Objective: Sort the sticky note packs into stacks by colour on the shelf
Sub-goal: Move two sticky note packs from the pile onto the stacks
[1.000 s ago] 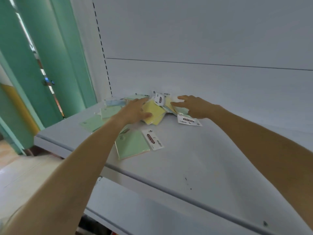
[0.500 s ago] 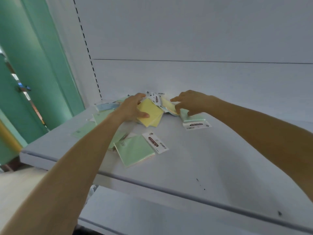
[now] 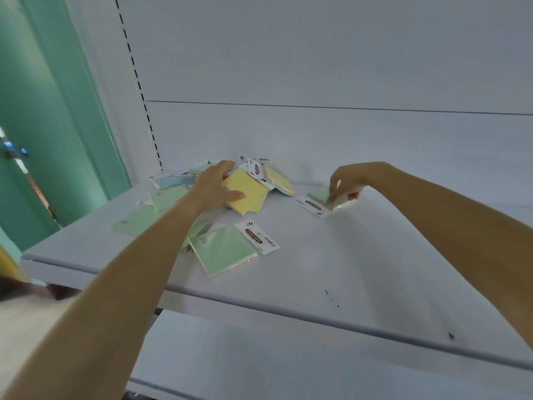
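Hands both grip: left hand (image 3: 215, 187) curls round a yellow pack (image 3: 245, 194) on the jumbled pile (image 3: 168, 197) on the shelf (image 3: 317, 269), right hand (image 3: 350, 180) pinches a green pack (image 3: 318, 197) well apart, and slick wrappers may slide, dragging neighbours.

I'm in what looks like a shop. The white metal shelf (image 3: 346, 255) has a plain back panel (image 3: 317, 67) and a slotted upright (image 3: 138, 82) of the sort shop display racks use. The sticky note packs (image 3: 225, 249) lie in clear retail sleeves with printed header cards (image 3: 256, 238). A green door frame (image 3: 72, 111) stands beside it.
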